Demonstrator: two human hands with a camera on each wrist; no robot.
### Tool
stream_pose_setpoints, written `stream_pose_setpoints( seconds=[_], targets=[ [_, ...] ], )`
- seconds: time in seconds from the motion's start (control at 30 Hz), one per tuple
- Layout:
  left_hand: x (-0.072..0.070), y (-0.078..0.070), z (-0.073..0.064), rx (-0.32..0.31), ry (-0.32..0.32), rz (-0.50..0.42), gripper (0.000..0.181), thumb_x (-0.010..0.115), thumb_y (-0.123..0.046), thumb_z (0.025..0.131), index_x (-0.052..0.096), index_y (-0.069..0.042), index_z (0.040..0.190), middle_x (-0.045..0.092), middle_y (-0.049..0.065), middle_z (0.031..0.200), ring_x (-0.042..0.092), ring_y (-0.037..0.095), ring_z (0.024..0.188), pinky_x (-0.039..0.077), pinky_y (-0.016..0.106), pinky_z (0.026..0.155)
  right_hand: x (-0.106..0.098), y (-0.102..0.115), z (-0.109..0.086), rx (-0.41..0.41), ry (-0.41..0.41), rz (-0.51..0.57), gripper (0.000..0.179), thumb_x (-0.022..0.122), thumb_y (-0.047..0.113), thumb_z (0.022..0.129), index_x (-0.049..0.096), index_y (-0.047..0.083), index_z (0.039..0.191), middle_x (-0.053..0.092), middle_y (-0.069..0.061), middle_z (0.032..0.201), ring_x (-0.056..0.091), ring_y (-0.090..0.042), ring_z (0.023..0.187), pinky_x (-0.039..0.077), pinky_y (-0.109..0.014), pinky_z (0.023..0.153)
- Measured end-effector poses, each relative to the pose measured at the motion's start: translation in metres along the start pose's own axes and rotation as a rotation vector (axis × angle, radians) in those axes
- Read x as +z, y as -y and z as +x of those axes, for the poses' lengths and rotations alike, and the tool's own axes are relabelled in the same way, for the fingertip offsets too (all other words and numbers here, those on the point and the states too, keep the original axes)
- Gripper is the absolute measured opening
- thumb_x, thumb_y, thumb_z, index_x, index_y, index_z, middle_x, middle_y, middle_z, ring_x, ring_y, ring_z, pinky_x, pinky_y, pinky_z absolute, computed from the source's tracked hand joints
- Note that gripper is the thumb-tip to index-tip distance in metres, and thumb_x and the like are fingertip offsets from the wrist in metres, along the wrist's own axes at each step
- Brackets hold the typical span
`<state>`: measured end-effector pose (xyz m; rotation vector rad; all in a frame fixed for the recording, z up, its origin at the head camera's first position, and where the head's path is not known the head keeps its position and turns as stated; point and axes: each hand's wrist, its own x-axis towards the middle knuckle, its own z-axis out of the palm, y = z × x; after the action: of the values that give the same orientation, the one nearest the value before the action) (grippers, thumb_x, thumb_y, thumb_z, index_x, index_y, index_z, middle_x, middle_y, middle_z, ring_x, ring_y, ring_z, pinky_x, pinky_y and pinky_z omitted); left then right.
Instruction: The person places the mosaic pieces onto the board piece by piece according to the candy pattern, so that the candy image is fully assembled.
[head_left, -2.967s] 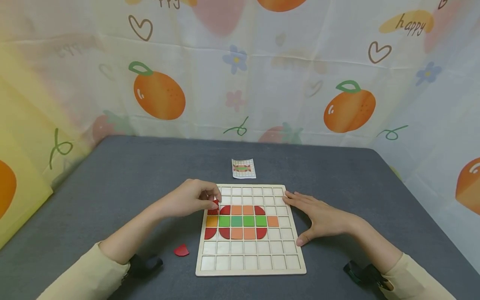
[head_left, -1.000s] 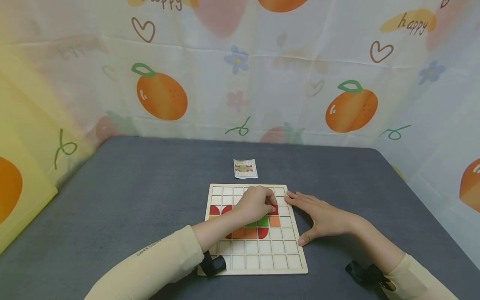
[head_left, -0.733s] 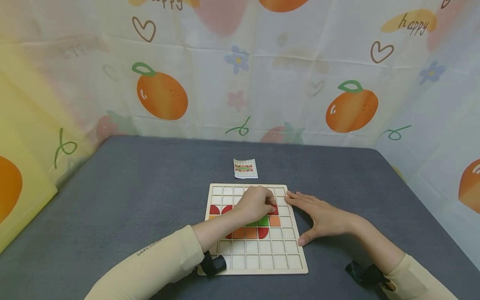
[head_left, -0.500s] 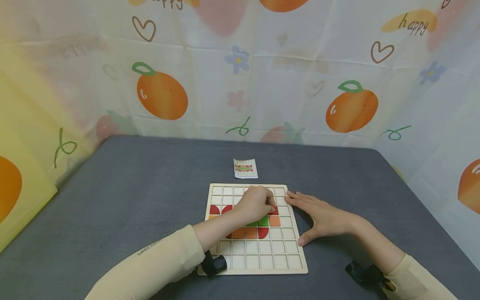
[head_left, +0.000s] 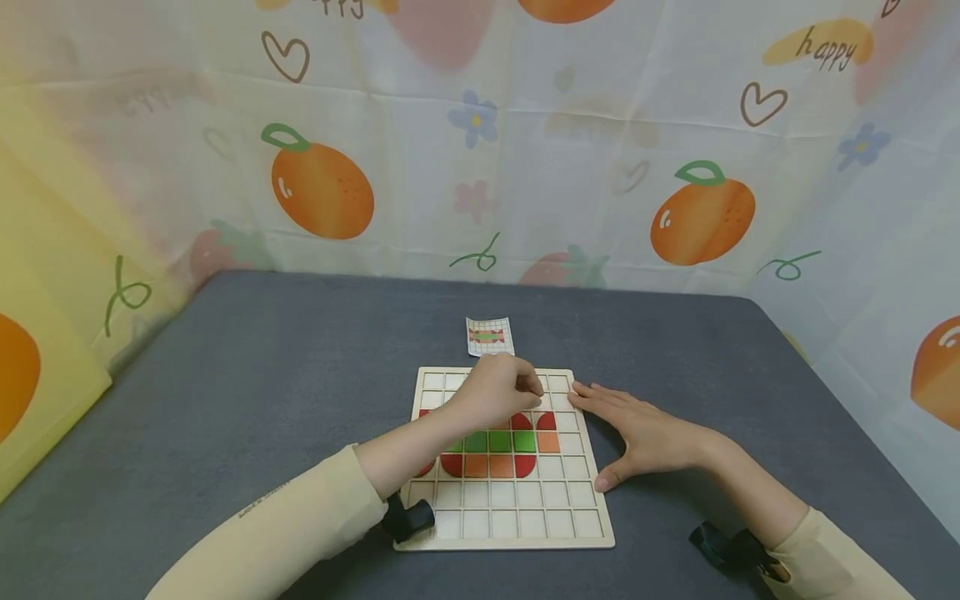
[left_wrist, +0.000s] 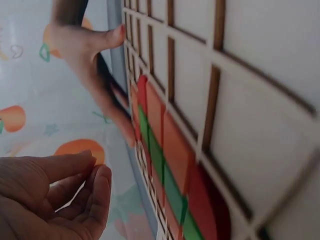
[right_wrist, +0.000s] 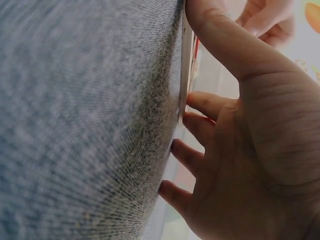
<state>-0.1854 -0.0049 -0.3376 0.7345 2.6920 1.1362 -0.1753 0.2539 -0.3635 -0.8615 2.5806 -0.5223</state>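
Note:
My left hand (head_left: pixel 491 390) hovers over the upper part of a wooden grid board (head_left: pixel 502 543), just above a red quarter-round tile (head_left: pixel 547 421). Its fingers are loosely curled, thumb tip near the fingertips, and nothing shows between them in the left wrist view. Green tiles (head_left: pixel 500 442), salmon tiles (head_left: pixel 501 467) and other red tiles (head_left: pixel 525 465) fill cells in the middle rows. Part of the pattern's left side is hidden by my left hand and forearm. My right hand (head_left: pixel 648 432) rests against the board's right edge, fingers extended and thumb spread lower down.
A small pattern card (head_left: pixel 490 336) lies behind the board on the dark grey table (head_left: pixel 300 333). A printed curtain (head_left: pixel 480 167) hangs beyond the table. Black wrist cameras (head_left: pixel 408 518) are worn on both arms.
My left hand went from the board's upper left to a red tile on the right, then let go and rose slightly leftward. The loose red piece left the table. My right hand stayed put.

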Motion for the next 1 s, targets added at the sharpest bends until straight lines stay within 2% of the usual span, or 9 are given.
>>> stream_pose_setpoints(
  seconds=[0.27,0.53,0.63,0.73,0.83,0.9,1.0],
  targets=[
    [-0.036,0.02,-0.022,-0.015,0.106,-0.018,0.005,0.071,-0.015,0.088,0.075,-0.014,0.085,0.075,0.001,0.082,0.063,0.006,0.073,0.049,0.023,0.065,-0.001,0.001,0.001,-0.007,-0.008,-0.009,0.115,0.079,0.064,0.068,0.024,0.016,0.158,0.016,-0.007,0.168,0.016,-0.042,0.153,0.02,-0.073,0.111],
    [-0.071,0.051,-0.048,0.03,0.269,-0.038,0.005,0.072,-0.019,0.089,0.076,-0.016,0.087,0.074,0.004,0.081,0.061,0.012,0.066,0.045,0.023,0.058,0.001,0.001,0.001,-0.001,0.002,0.002,0.115,0.079,0.063,0.069,0.023,0.016,0.158,0.015,-0.008,0.168,0.015,-0.042,0.153,0.018,-0.073,0.112],
    [-0.082,0.064,-0.059,0.053,0.369,-0.056,0.003,0.074,-0.02,0.087,0.075,-0.018,0.084,0.072,0.0,0.079,0.059,0.008,0.066,0.044,0.021,0.06,0.001,0.001,0.001,-0.003,0.004,0.008,0.116,0.08,0.062,0.069,0.023,0.015,0.158,0.015,-0.008,0.168,0.014,-0.043,0.153,0.019,-0.073,0.112],
    [-0.091,0.077,-0.069,0.056,0.507,-0.115,0.004,0.078,-0.016,0.083,0.076,-0.014,0.085,0.071,-0.002,0.079,0.057,0.005,0.065,0.046,0.02,0.061,0.0,0.001,0.001,-0.005,0.005,0.013,0.116,0.08,0.061,0.069,0.023,0.014,0.158,0.015,-0.009,0.168,0.014,-0.043,0.153,0.019,-0.073,0.112],
    [-0.097,0.09,-0.078,0.007,0.663,-0.197,0.014,0.081,-0.01,0.079,0.076,-0.007,0.091,0.069,-0.002,0.079,0.058,0.004,0.066,0.048,0.019,0.063,0.0,0.001,0.001,-0.004,0.007,0.012,0.116,0.08,0.062,0.069,0.023,0.014,0.158,0.015,-0.009,0.168,0.014,-0.043,0.153,0.019,-0.073,0.112],
    [-0.101,0.097,-0.083,-0.034,0.748,-0.224,0.02,0.081,-0.007,0.077,0.075,-0.005,0.096,0.066,-0.003,0.078,0.056,0.003,0.064,0.045,0.018,0.06,0.0,0.001,0.001,-0.004,0.008,0.009,0.116,0.08,0.062,0.069,0.022,0.015,0.158,0.015,-0.009,0.168,0.014,-0.042,0.153,0.019,-0.073,0.112],
    [-0.104,0.106,-0.088,-0.069,0.82,-0.231,0.027,0.082,-0.004,0.074,0.074,-0.005,0.101,0.063,-0.002,0.077,0.051,0.002,0.062,0.039,0.016,0.058,0.0,0.0,0.001,-0.007,0.008,0.008,0.116,0.08,0.062,0.069,0.022,0.015,0.158,0.014,-0.008,0.168,0.014,-0.043,0.153,0.019,-0.073,0.112]
  ],
)
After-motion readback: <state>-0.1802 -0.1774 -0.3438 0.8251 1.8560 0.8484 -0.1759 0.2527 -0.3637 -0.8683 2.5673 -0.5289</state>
